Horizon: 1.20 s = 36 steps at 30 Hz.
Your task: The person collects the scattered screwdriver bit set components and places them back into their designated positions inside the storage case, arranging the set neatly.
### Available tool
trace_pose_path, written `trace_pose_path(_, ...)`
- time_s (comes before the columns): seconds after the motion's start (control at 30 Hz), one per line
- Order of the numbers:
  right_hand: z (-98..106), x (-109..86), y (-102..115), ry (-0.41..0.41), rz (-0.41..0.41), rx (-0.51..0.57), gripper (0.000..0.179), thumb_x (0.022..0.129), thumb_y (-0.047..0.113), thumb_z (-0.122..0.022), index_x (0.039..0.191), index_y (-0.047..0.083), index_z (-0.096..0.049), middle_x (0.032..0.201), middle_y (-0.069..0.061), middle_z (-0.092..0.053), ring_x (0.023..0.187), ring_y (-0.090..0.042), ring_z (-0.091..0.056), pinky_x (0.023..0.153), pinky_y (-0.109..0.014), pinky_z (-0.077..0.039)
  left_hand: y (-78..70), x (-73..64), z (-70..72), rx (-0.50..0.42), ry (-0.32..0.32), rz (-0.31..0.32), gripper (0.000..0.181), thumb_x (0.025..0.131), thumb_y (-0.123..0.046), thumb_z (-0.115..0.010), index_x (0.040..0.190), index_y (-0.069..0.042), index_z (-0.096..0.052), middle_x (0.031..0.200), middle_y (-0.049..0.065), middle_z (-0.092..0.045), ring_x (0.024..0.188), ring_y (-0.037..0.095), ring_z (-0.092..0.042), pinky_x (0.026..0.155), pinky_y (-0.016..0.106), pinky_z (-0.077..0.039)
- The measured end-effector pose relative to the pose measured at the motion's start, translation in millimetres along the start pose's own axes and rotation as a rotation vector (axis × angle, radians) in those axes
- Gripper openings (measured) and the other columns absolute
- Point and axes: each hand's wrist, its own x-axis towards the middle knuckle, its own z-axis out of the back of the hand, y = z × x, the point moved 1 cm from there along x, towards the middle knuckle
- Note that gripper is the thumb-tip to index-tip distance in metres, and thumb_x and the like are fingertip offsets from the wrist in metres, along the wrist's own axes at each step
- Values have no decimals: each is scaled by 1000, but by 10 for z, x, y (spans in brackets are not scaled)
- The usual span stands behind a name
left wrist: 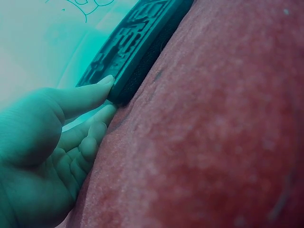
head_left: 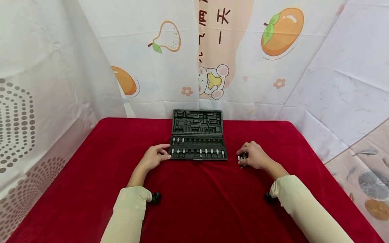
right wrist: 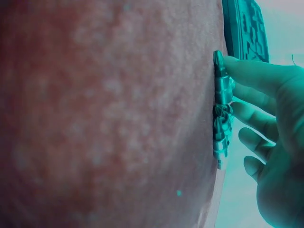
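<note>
A black plastic tool case (head_left: 196, 147) lies unfolded on the red cloth, its lid up at the back. Bit sockets (head_left: 206, 153) with silver bodies stand in its two rows, several in the front row and three at the back left. My left hand (head_left: 152, 157) pinches the case's front left corner, thumb (left wrist: 102, 86) on the top edge and fingers by the side. Right of the case, my right hand (head_left: 253, 157) bends over a small pile of loose bit sockets (right wrist: 222, 114). Its thumb (right wrist: 247, 71) touches one; whether the fingers grip it is hidden.
The case's lid (head_left: 197, 122) has moulded recesses and leans near the printed curtain (head_left: 152, 74) behind the table. Red velvet (head_left: 194, 202) covers the whole table. Black wrist cameras (head_left: 156, 198) sit at both cuffs.
</note>
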Motion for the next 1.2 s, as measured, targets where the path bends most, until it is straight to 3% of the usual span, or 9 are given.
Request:
trace_pose_path(0.23,-19,2,1,-18,23,-38,24,74,21,-85,95,13,-77,96,-1,-62,88,-22,-45,78,-41,-35,20,12,-1,4,-5,-6,50,89,-7,-71,136,-4,-56,98,11,-66,62,17,-50,56,30,-43)
trace_pose_path(0.47,-51,12,35,-41,34,-9,22,75,17,-85,93,15,-73,92,2,-64,85,-21,-44,75,-39,-35,18,5,4,16,-6,0,50,89,-8,-71,136,-5,-56,98,11,-66,61,17,-51,57,30,-43)
trace_pose_path(0.77,-81,35,117,-23,-67,62,22,81,8,-79,93,17,-62,88,2,-59,82,-17,-49,69,-34,-44,17,0,10,16,0,-10,51,89,-9,-71,137,-4,-56,98,10,-66,63,18,-51,58,31,-44)
trace_pose_path(1.2,-89,162,170,-85,-93,149,20,83,7,-77,93,15,-62,86,2,-61,82,-18,-57,71,-37,-48,33,8,-4,8,0,-9,50,88,-8,-71,136,-5,-57,97,10,-65,61,18,-51,57,29,-44)
